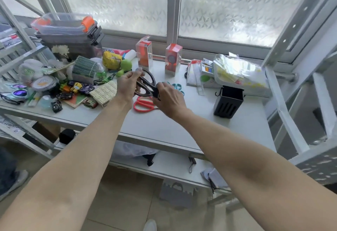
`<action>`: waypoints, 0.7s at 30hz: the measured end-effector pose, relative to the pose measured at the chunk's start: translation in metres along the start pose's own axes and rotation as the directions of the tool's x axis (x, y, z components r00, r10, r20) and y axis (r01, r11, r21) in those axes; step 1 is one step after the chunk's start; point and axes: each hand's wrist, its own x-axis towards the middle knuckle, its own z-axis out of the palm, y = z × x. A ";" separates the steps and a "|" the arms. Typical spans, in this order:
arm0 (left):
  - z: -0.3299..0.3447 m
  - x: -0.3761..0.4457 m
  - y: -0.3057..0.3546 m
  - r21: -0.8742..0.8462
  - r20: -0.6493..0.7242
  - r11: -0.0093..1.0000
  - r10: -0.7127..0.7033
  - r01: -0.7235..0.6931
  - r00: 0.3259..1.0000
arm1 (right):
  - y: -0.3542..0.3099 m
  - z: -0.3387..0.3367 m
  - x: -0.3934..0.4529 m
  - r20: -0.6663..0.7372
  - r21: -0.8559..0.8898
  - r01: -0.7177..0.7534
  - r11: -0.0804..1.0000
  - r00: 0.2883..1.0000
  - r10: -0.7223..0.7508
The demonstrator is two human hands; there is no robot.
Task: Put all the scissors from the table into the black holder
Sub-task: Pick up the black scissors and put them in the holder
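Black scissors are held above the white table by both hands. My left hand grips their handle loops, and my right hand holds the blade end. Red-handled scissors lie flat on the table just beneath my hands. Teal-handled scissors lie behind my right hand, partly hidden by it. The black holder stands upright to the right, slotted on its front, and its open top shows nothing inside.
Toy cars, card packs, tins and a green ball crowd the table's left. Stacked clear bins stand back left. Two orange boxes stand by the window. A white tray of plastic bags sits behind the holder.
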 end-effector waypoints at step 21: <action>0.199 -0.050 -0.042 0.623 0.617 0.721 -0.215 -0.303 0.757 | 0.145 -0.131 -0.045 -0.374 0.338 -0.374 0.864 0.789 0.487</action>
